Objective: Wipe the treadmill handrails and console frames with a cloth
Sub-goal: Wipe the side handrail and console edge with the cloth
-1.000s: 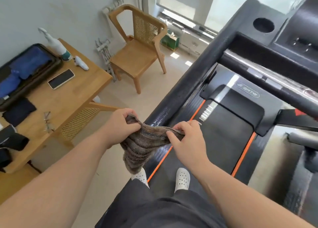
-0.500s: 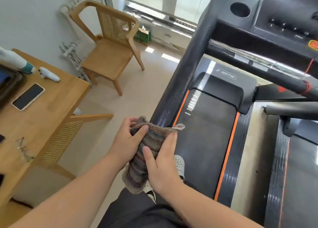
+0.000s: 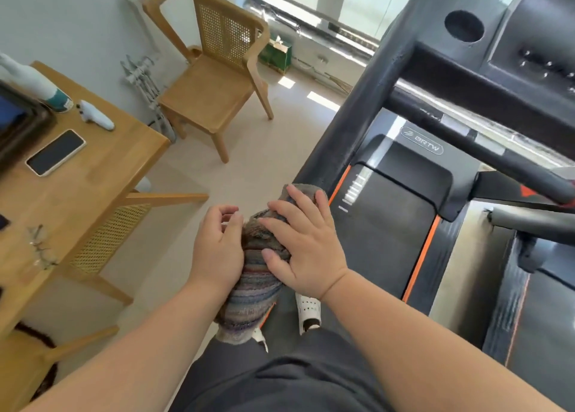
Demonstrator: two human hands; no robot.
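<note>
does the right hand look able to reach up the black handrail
Probably yes: the right hand lies on the cloth at the lower end of the handrail, and nothing crosses the bare rail above.

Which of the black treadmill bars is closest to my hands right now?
The thick left handrail, running diagonally down to the cloth under the right hand. The thinner crossbar lies farther off.

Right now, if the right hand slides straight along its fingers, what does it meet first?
The right hand rests on the cloth; just beyond, probably the black handrail, though depth is unclear.
</note>
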